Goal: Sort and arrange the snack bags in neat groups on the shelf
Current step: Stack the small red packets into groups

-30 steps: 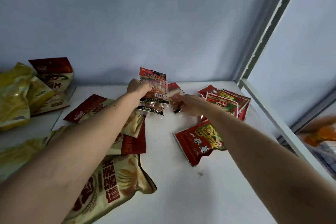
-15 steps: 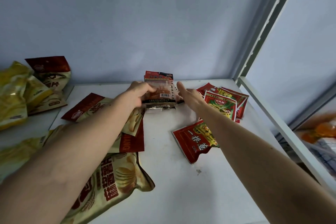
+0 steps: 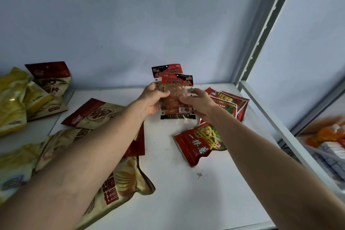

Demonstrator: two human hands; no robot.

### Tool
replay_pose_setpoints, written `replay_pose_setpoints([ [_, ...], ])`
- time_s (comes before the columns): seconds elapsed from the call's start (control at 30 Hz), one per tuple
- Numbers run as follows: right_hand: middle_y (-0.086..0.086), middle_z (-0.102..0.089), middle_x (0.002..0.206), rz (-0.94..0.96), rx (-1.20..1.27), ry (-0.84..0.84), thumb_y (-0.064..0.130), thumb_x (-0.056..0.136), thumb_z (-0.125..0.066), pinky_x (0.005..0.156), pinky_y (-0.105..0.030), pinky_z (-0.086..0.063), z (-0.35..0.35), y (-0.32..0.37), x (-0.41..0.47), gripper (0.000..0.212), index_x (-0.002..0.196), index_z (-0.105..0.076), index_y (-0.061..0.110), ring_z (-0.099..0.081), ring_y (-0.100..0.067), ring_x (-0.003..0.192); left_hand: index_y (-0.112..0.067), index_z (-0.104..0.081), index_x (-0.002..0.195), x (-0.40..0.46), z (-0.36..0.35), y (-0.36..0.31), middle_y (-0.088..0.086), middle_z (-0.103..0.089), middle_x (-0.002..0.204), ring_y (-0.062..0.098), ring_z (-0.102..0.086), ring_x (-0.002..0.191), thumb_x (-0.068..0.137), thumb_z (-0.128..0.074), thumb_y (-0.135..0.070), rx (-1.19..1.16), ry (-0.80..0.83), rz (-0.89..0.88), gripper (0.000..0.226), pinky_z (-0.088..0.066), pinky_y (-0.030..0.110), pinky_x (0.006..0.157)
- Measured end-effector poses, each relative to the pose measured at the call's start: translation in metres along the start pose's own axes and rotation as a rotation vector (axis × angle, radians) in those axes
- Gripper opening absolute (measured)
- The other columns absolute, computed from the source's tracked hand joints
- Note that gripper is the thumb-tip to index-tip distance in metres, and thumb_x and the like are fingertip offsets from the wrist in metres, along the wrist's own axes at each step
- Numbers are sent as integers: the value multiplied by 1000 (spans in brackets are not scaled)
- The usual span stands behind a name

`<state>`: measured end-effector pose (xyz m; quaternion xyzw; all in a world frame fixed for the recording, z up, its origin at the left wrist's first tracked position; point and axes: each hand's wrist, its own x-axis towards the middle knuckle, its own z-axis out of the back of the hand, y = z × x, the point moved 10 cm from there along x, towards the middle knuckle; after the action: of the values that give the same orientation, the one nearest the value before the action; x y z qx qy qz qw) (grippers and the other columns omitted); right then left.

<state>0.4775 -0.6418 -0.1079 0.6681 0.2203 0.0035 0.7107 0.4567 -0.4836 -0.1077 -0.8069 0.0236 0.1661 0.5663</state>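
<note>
Both hands hold up a small stack of clear-windowed plastic snack packets with red and black headers [image 3: 174, 91], just above the back of the white shelf [image 3: 186, 192], centre of the frame. The left hand [image 3: 152, 100] curls round the stack's left edge, thumb across the front. The right hand [image 3: 196, 102] holds the right edge, its fingers bent against the packet face. At least two packets show, the rear one standing higher and skewed to the left, so the stack is not yet squared.

To do this step well, the judgement is to loosen the grip slightly, tap the bottom edges on the shelf so the headers line up, then set the stack down in the bare patch at the back, apart from the other kinds. The thin film probably slides easily, so a light pinch on both edges should stop the packets fanning.

Right of centre lies a fanned pile of flat red and green snack pouches [image 3: 229, 103], with one similar red pouch bearing white characters [image 3: 199, 145] lying apart below it. To the left are large beige and dark-red chip bags [image 3: 93, 114], overlapping loosely, and yellow bags [image 3: 13, 99] at the left edge.
</note>
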Motion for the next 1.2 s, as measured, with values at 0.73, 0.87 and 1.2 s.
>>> replay_pose_setpoints([
  [0.73, -4, -70, 107, 453, -900, -75, 35, 98, -51, 70, -31, -55, -36, 63, -46, 29, 120, -67, 24, -65, -17, 80, -3, -58, 122, -7, -25, -3, 20, -67, 117, 33, -67, 100, 93, -43, -57, -49, 34, -39, 63, -56, 48, 85],
  [0.87, -7, -66, 119, 429, -876, 81, 19, 100, -43, 79, -31, -51, -53, 50, -45, 32, 124, -64, 23, -63, -23, 100, -7, -63, 114, -3, -6, 2, 14, -70, 103, 23, -66, 74, 95, -60, -25, -33, -157, -35, 27, -54, 33, 60],
  [1.2, -10, -57, 131, 109, -542, -152, 29, 90, -67, 84, -33, -52, 2, 10, -9, 70, 148, -29, 22, -60, -22, 104, -4, -61, 115, 15, 12, 31, 12, -69, 110, 27, -69, 91, 82, -75, -12, 183, -289, 9, 37, -58, 40, 78],
])
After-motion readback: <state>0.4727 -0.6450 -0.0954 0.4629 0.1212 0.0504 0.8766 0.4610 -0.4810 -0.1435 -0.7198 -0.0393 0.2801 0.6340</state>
